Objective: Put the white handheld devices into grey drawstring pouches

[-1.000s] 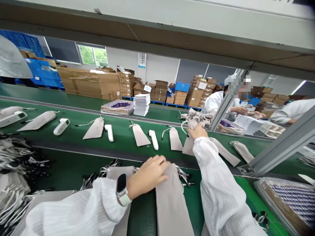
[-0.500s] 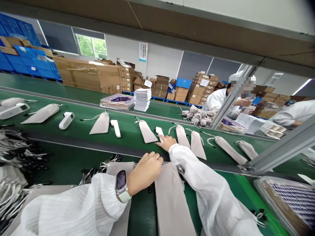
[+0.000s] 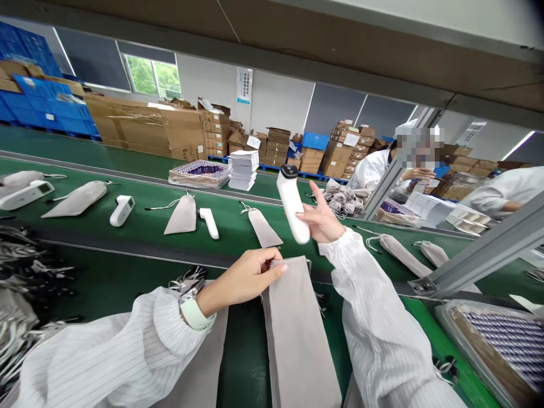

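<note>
Raised above the belt, my right hand (image 3: 324,220) holds a white handheld infrared thermometer (image 3: 292,205) with a black head, its handle between my fingers. The thumb sticks up, apart from it. My left hand (image 3: 254,274) pinches the upper edge of a grey drawstring bag (image 3: 300,334), the top one of a flat stack in front of me. Its thumb lies on top and the other fingers are partly hidden behind the edge. On the green belt (image 3: 140,241) beyond, a filled-looking bag (image 3: 262,228) and another white thermometer (image 3: 209,223) lie to the left.
More bags and thermometers line the belt. A heap of bag cords (image 3: 25,317) is at the left. A metal post (image 3: 480,238) slants up on the right, beside a plastic-wrapped tray (image 3: 497,345). Overhead runs a shelf (image 3: 272,56). Across the line, a co-worker (image 3: 372,170) handles something.
My right hand has lifted the thermometer off the belt and turned it upright. My left hand has turned and now pinches the top edge of the bag. Belt items have shifted slightly right.
</note>
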The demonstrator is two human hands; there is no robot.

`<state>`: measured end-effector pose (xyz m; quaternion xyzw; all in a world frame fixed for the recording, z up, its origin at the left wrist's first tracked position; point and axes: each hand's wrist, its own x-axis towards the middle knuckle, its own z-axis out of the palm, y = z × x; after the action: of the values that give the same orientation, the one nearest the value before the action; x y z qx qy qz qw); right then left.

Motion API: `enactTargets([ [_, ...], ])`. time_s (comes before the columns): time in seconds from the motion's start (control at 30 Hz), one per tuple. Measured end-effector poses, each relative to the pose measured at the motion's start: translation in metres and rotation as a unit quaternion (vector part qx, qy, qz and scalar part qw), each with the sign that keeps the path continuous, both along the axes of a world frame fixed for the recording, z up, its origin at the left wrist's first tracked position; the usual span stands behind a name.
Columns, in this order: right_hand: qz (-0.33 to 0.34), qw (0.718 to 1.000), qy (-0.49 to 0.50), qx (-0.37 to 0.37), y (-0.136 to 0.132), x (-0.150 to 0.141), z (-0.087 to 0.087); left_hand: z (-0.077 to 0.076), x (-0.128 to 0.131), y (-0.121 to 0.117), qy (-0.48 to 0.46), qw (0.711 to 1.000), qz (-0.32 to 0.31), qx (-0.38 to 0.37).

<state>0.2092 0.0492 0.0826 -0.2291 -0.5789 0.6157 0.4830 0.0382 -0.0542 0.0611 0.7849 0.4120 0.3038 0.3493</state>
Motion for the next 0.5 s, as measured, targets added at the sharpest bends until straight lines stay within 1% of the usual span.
enactTargets([
  [0.03, 0.028, 1.000, 0.001, -0.003, -0.008, -0.003, 0.005, 0.000, 0.000, 0.001, -0.007, 1.000, -0.005, 0.003],
  [0.1, 0.074, 0.997, -0.003, -0.008, -0.019, -0.009, 0.008, -0.001, 0.001, 0.001, -0.018, 1.000, -0.013, 0.014],
  [0.17, 0.096, 0.995, 0.005, -0.006, -0.024, -0.013, 0.007, -0.002, 0.001, 0.002, -0.024, 0.999, -0.016, 0.029],
  [0.33, 0.080, 0.995, 0.056, 0.005, -0.027, -0.014, 0.009, -0.001, -0.001, 0.003, -0.035, 0.998, -0.015, 0.059],
  [0.4, 0.086, 0.995, 0.044, 0.001, -0.026, -0.014, 0.009, -0.001, -0.002, 0.003, -0.051, 0.996, -0.002, 0.074],
  [0.5, 0.077, 0.997, -0.015, -0.018, -0.024, -0.018, 0.004, 0.000, -0.004, 0.005, -0.075, 0.992, 0.041, 0.096],
])
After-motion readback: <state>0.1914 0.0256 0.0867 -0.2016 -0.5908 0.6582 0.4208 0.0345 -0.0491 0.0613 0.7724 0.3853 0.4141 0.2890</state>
